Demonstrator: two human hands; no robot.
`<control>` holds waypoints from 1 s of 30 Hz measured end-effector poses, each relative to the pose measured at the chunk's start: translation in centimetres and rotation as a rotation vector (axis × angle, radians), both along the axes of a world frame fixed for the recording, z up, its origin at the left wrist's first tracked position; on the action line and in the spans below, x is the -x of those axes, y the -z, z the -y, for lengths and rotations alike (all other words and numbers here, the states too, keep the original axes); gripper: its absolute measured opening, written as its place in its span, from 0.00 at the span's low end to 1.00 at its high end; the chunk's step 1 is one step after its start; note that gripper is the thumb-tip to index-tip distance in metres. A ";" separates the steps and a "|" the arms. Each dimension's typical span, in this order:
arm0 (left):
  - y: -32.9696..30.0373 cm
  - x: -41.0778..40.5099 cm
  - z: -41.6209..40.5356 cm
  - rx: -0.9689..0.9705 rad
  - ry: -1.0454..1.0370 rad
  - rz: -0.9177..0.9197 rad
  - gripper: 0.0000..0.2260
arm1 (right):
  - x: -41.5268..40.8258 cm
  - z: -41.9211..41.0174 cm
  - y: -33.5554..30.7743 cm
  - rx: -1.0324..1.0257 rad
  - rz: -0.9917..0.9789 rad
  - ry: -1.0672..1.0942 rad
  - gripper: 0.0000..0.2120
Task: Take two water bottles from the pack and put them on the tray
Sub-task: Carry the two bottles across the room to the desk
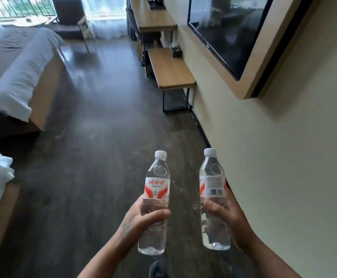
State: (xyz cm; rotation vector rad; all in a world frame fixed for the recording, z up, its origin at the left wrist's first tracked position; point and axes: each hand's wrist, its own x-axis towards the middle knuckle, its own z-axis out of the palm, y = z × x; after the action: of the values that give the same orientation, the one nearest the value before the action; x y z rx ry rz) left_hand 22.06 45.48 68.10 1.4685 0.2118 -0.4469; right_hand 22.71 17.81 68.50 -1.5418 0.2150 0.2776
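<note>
Your left hand (141, 217) wraps one bottle (155, 199), right hand (226, 213) wraps the other bottle (213, 197), both upright over the floor; no tray visible; a low, loose grip could let one slip.

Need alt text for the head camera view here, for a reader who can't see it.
A person holds two upright, capped water bottles, the left bottle in the left hand and the right bottle in the right hand, above a dark wood floor. Beds sit left; a bench and wall television right. No tray visible.
</note>
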 end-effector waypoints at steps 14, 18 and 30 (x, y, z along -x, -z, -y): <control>0.1 -30.6 -10.7 0.003 -0.196 0.020 0.24 | -34.0 -11.5 -0.1 0.028 -0.001 -0.149 0.35; 0.8 -41.2 -12.1 0.009 -0.258 0.002 0.29 | -46.1 -13.9 0.1 -0.005 -0.010 -0.189 0.36; -1.1 -75.3 -22.4 -0.012 -0.330 0.030 0.23 | -82.6 -24.6 -0.6 0.026 -0.077 -0.317 0.36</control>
State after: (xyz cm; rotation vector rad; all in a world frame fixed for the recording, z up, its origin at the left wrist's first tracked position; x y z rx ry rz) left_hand 97.32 67.91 69.15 1.4182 0.4259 -0.1569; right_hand 105.33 42.38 69.07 -1.5903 0.0331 0.5864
